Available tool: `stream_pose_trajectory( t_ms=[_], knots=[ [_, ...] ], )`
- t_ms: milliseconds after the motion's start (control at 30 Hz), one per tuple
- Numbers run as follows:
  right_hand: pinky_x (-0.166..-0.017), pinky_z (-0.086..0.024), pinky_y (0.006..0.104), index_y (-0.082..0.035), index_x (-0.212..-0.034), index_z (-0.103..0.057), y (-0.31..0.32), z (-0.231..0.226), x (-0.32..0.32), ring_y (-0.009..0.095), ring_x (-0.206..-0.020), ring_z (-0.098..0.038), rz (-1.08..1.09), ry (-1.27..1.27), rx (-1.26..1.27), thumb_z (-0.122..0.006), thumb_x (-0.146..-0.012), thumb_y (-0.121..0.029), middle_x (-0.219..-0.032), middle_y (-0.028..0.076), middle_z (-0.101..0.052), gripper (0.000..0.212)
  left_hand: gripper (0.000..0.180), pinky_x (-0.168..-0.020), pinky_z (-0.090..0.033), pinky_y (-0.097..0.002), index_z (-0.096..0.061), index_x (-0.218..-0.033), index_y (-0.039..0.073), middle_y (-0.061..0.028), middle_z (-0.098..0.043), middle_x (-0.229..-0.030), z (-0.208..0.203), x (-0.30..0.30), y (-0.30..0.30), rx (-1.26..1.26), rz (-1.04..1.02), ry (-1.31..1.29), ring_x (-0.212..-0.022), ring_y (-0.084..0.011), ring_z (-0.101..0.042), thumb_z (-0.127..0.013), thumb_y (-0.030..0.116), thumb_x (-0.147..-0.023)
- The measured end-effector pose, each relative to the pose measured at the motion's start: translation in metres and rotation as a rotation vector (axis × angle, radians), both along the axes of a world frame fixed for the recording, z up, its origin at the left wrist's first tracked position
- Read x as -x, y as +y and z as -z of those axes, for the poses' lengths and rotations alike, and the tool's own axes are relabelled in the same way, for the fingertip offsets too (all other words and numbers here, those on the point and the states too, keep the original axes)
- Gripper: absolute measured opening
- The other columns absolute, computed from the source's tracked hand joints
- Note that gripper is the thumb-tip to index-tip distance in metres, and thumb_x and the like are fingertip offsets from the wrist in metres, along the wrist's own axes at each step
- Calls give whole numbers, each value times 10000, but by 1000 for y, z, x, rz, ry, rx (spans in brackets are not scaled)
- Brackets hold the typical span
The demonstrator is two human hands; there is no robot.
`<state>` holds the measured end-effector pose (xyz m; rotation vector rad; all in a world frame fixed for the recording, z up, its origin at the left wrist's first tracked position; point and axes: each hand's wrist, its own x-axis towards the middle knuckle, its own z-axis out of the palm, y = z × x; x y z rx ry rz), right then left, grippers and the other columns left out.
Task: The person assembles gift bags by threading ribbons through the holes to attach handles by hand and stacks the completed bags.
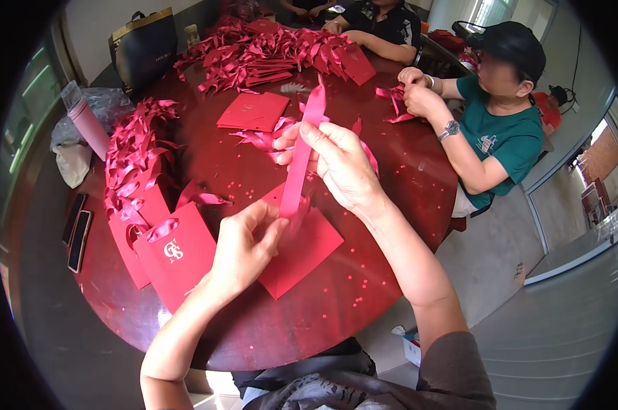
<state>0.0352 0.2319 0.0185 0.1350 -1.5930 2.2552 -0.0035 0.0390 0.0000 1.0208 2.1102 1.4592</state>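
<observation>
A pink-red satin ribbon (297, 171) is stretched between my two hands above the table. My left hand (249, 239) pinches its lower end, and my right hand (336, 154) grips it higher up between thumb and fingers. Its upper end sticks up past my right thumb. Under the ribbon a flat red paper bag (302, 253) lies on the table, partly covered by my left hand. To the left, a red gift bag (176, 253) with a pale emblem and a ribbon handle leans at the front of a row of similar bags.
The round dark-red table (247, 335) carries a heap of ribboned bags (268, 51) at the back and flat red bags (254, 111) nearer. Two phones (79, 239) and a pink tumbler (89, 126) are at left. A person in green (493, 137) handles ribbon at right; others sit beyond.
</observation>
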Motion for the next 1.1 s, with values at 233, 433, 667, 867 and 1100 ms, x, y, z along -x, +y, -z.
stream_pose_trajectory(
  t_ms=[233, 433, 667, 867, 1100],
  knots=[
    [-772, -567, 340, 38, -1118, -554, 5, -10, -6, 200, -808, -675, 96, 67, 4, -420, -1039, -287, -933, 119, -656, 360, 97, -552, -476, -258, -621, -935, -36, -82, -673, -764, 7, 0, -4, 83, 48, 126, -601, -107, -595, -628, 58, -910],
    [-480, -378, 199, 15, -1097, -557, 13, -29, -21, 56, -520, -412, 360, 231, -84, -397, -1053, -241, -660, 10, -478, 305, 120, -779, -457, -418, -649, -897, 20, -142, -629, -891, 11, 26, -18, 72, -160, 831, -872, -332, -548, -676, 51, -784],
    [-468, -288, 172, 32, -1047, -572, 3, -48, -42, 24, -501, -306, 977, 471, -640, -424, -1042, -198, -603, -21, -420, 274, 249, -916, -428, -387, -678, -979, 17, -120, -588, -1025, 14, 42, -39, 457, -76, 770, -1031, -288, -499, -711, 167, -784],
    [-497, -348, 166, 22, -1018, -643, -18, -11, -17, 11, -563, -435, 396, 12, -916, -514, -987, -69, -696, -18, -534, 161, 340, -943, -397, -401, -659, -1024, 22, -123, -597, -1048, 17, 44, -36, 608, -133, 761, -1055, -291, -495, -743, 210, -753],
    [-576, -401, 239, 7, -960, -618, -32, 7, -1, 55, -605, -454, 84, -278, -998, -486, -1004, -152, -640, -5, -480, 212, 279, -938, -386, -408, -665, -962, 35, -111, -630, -972, 15, 47, -36, 492, -99, 665, -1023, -269, -535, -754, 161, -730]
  ],
)
